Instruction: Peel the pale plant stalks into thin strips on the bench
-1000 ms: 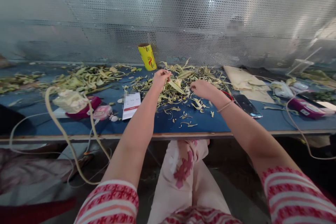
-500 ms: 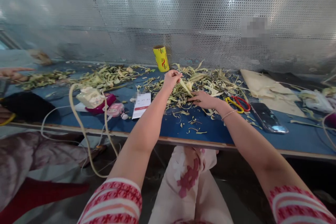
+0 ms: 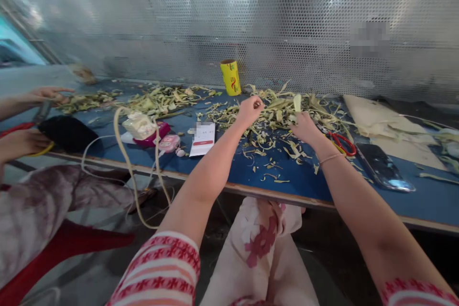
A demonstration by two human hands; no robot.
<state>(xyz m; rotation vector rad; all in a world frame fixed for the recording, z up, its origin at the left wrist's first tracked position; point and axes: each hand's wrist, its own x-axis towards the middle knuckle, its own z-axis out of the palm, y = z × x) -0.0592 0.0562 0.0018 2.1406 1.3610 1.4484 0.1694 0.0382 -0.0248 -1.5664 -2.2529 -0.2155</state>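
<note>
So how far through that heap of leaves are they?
Done: trimmed scraps litter the blue table. In hand: the right hand lifts a pale leaf strip; the left hand is closed above the leaf pile. Left: that pile, still large.

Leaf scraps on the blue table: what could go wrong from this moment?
The scissors lie half under leaf scraps beside the right hand, so a blind grab might meet the blades. The phone lies near the table edge and could be knocked off. The left hand may sweep loose scraps onto the white card.
</note>
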